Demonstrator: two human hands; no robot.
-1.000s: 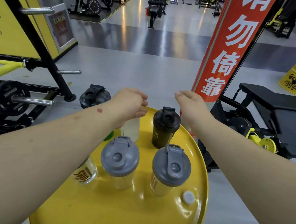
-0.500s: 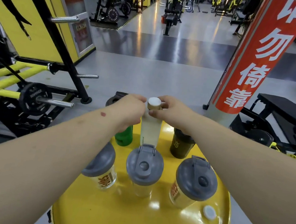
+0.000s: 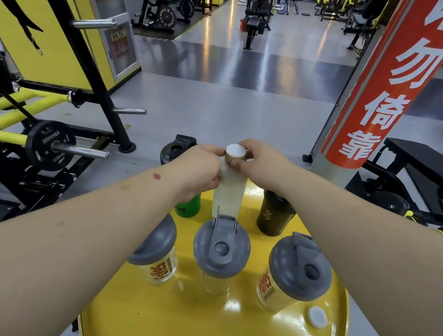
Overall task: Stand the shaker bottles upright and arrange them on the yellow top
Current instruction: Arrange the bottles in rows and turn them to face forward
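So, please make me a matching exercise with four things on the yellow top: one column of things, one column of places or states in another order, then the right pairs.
Things
1. tall pale bottle
2. green bottle
3. black bottle
4. small white cap

Places or states
A. lies loose near the right rim
B. back row, right, under the right forearm
C. held near its top by both hands
D. back row, left, partly hidden by the left hand

Pairs: 1-C, 2-D, 3-B, 4-A

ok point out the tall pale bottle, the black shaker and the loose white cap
tall pale bottle [image 3: 229, 195], head view, on its bare side below the hands
black shaker [image 3: 271, 216], head view, on its dark body
loose white cap [image 3: 317, 316], head view, on its top
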